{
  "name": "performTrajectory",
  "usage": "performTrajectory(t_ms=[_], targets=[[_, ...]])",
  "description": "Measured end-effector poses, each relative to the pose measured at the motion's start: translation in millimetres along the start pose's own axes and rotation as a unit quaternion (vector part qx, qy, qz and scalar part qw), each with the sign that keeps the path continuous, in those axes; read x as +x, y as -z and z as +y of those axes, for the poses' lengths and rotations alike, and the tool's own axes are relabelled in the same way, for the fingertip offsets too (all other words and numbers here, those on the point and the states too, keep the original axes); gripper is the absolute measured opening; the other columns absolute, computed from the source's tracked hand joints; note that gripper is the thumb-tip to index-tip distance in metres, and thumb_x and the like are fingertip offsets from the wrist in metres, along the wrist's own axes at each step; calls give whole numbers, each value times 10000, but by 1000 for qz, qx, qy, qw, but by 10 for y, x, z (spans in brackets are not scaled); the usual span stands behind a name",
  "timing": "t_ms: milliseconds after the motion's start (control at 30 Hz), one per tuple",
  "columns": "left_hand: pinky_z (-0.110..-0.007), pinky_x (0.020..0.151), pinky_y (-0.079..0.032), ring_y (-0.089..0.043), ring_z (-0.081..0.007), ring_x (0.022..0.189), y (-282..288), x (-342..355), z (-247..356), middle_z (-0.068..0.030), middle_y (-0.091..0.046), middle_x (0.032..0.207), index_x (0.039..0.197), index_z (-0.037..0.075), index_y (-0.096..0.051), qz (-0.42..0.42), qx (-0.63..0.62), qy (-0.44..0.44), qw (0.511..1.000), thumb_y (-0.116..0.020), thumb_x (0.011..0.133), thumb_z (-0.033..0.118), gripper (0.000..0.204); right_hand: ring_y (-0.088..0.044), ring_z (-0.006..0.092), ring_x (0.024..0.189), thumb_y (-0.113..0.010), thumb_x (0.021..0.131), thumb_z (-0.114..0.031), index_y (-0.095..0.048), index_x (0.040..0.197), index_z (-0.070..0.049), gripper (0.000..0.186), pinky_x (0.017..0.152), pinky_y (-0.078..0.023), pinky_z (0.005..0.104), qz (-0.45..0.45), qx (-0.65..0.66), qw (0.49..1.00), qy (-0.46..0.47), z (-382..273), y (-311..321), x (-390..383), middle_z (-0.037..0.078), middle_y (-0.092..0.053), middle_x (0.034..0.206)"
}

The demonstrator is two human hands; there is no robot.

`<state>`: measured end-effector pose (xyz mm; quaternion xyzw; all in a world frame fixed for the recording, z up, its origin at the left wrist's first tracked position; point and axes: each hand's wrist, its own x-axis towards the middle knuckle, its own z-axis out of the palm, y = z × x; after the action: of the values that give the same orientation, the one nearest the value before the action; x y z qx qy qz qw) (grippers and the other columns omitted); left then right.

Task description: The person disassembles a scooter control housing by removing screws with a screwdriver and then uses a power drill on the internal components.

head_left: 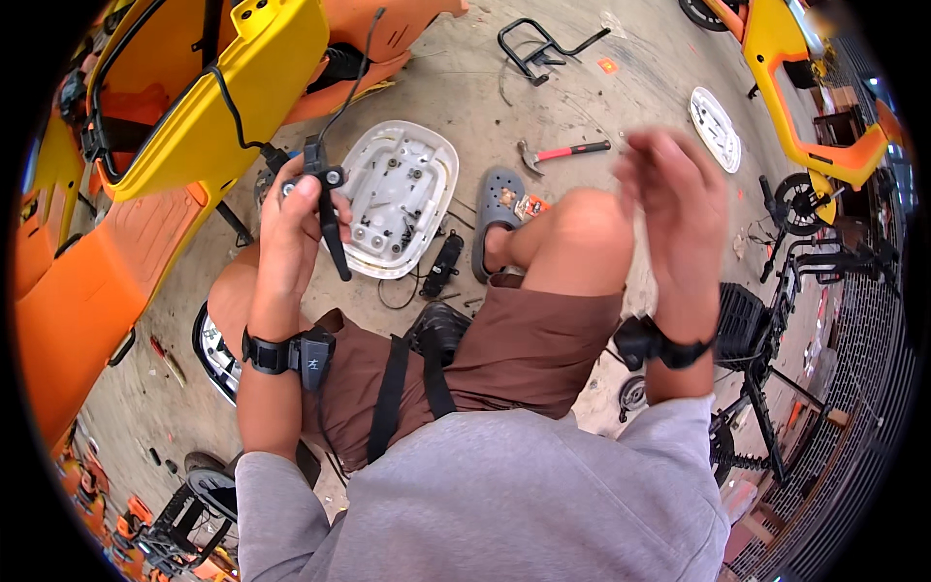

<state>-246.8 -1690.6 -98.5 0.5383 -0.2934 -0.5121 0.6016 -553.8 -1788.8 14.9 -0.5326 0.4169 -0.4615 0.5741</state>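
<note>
The left hand (288,225) holds a black lever (333,236) up by the left edge of the white tray (444,167) on the floor (582,109). The blurry right hand (684,199) is up too, loosely bent and half wide

One black lever (334,236), held in the left hand (290,218). Right hand (684,189), raised and blurred. One white tray (445,147), strewn with small hardware (406,235), placed on the floor (465,87). One red-handled hammer (572,151), laid near a grey clog (498,189).
</note>
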Motion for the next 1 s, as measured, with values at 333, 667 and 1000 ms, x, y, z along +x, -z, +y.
performTrajectory(t_ms=[333, 667, 1000], targets=[[-213, 410, -287, -419, -92, 525, -93, 59, 98, -68, -548, 795, 1029, 14, -537, 48, -60, 19, 997, -503, 943, 518, 513, -494, 103, 525, -564, 958, -202, -627, 1010, 25, 242, 467, -370, 238, 223, -29, 954, -197, 798, 992, -1221, 41, -590, 725], [-200, 398, -268, -431, -77, 547, 138, 0, 202, -91, -587, 941, 1041, 26, -527, 32, -47, 46, 997, -524, 939, 506, 490, -447, 136, 607, -520, 950, -151, -523, 991, -40, 118, 459, -379, 249, 25, 412, 813, -410, 826, -1041, -12, 23, -521, 804], [-210, 413, -245, -430, -75, 523, 362, -132, 279, -31, -487, 623, 971, 3, -572, 6, -80, 81, 993, -635, 878, 411, 423, -664, 221, 782, -580, 866, -199, -651, 924, -1, 219, 612, -534, 351, 73, -106, 882, -453, 4239, -1329, 418, 150, -678, 823]])
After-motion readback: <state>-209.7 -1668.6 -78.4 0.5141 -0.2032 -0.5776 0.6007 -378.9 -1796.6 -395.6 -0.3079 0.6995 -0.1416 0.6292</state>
